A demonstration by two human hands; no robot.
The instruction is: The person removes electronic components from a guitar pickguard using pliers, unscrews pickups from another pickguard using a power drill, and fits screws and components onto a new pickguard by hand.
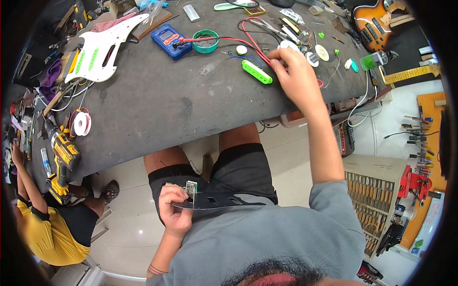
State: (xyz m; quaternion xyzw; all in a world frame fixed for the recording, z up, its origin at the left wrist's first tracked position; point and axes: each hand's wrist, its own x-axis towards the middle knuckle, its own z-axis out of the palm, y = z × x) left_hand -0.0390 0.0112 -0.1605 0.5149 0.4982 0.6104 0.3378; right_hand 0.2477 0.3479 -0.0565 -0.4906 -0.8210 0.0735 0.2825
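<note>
Low in front of my body, my left hand [174,207] grips a thin black guitar pickguard [220,200], seen nearly edge-on. A small metal and green electronic part [192,188] stands up from it by my fingers. My right hand [293,76] reaches over the bench, its fingers curled together beside the red test leads [255,44]; what the fingertips hold is hidden. Just left of that hand lies a bright green guitar pickup [257,72]. The leads run to a blue multimeter [171,41], which lies next to a green round container [206,41].
A white pickguard with green pickups [101,50] lies at the bench's left. Nearer are a wire spool [82,124] and a yellow drill [64,155]. A sunburst guitar [373,25] stands far right. A person in yellow [55,238] sits at left.
</note>
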